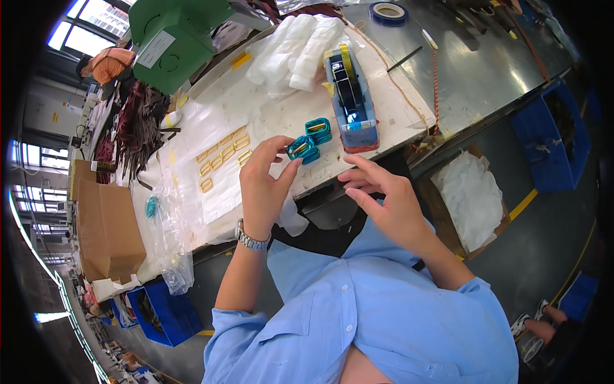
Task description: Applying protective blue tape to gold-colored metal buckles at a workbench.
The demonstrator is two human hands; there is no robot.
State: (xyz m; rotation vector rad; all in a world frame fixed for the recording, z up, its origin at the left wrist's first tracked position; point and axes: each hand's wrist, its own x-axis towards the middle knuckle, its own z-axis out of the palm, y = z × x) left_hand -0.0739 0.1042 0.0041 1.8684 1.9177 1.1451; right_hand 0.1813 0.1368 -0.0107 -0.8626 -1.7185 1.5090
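My left hand [263, 182], with a metal watch on the wrist, pinches a small stack of gold buckles in teal wrapping [303, 151] between thumb and fingers at the table's near edge. Touching or close behind it lies a second teal-wrapped stack [318, 130]. My right hand [387, 201] hovers to the right, off the table edge, its thumb and fingers apart and holding nothing. Just beyond that hand stands a blue-grey tape dispenser [364, 118] with a tape roll in it. Left of the stacks, rows of loose gold rectangular buckles [224, 157] lie on a white sheet.
White plastic bags [300, 48] lie behind the dispenser. A green machine [173, 45] stands at the far left, a cardboard box [105, 230] and clear plastic bag [169, 237] nearer. At right are a blue tape roll [388, 13], a lined carton [470, 198] and a blue bin [553, 137].
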